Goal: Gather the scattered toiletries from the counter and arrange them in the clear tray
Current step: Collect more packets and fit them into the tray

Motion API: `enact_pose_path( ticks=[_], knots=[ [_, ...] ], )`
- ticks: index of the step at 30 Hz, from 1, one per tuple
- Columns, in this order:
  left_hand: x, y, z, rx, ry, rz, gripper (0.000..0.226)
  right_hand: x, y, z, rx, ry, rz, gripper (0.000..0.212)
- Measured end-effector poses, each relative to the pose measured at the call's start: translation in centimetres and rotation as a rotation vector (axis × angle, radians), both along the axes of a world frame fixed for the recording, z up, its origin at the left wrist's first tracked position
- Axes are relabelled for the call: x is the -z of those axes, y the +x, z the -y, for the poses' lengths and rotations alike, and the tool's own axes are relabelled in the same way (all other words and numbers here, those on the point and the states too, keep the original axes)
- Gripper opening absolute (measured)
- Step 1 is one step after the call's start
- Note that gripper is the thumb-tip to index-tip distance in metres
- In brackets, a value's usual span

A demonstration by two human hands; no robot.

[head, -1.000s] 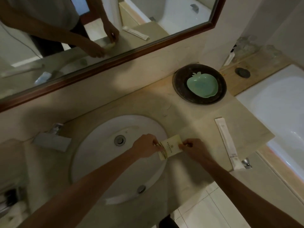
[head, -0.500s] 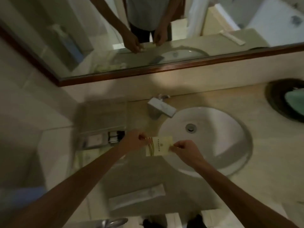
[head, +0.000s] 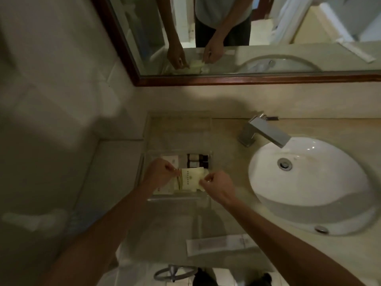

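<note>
Pinching a cream packet (head: pixel 190 178) between both hands, left (head: pixel 159 172), right (head: pixel 218 187), over blurred clear tray (head: pixel 179 198).

Print on the toiletries, none of it legible

The small cream paper packet with gold stripes (head: pixel 188 179) bears a row of dark letters and a small emblem, too blurred to read. The long white wrapped packet (head: pixel 221 244) near the counter's front edge carries faint printing, equally unreadable.

Both hands (head: pixel 159 172) (head: pixel 218 187) pinch packet (head: pixel 190 179) over tray (head: pixel 179 137)
</note>
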State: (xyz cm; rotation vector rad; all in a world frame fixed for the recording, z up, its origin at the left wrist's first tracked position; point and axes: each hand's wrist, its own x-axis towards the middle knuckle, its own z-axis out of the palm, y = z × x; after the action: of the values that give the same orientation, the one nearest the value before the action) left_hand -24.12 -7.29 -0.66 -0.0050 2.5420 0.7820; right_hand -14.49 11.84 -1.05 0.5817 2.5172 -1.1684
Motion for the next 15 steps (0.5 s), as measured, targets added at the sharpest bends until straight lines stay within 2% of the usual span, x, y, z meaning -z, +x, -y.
enact_pose_path(
  ticks=[8,15],
  knots=[
    [2.6,-1.2,0.6,0.036,-0.206,-0.011,0.024,2.1,-1.7,2.3,-0.133,0.251,0.022,0.020],
    [0.4,-0.3,-0.4,-0.014,-0.174,-0.192,0.031,0.2,0.7,-2.4,-0.125,0.309,-0.040,0.028]
  ],
)
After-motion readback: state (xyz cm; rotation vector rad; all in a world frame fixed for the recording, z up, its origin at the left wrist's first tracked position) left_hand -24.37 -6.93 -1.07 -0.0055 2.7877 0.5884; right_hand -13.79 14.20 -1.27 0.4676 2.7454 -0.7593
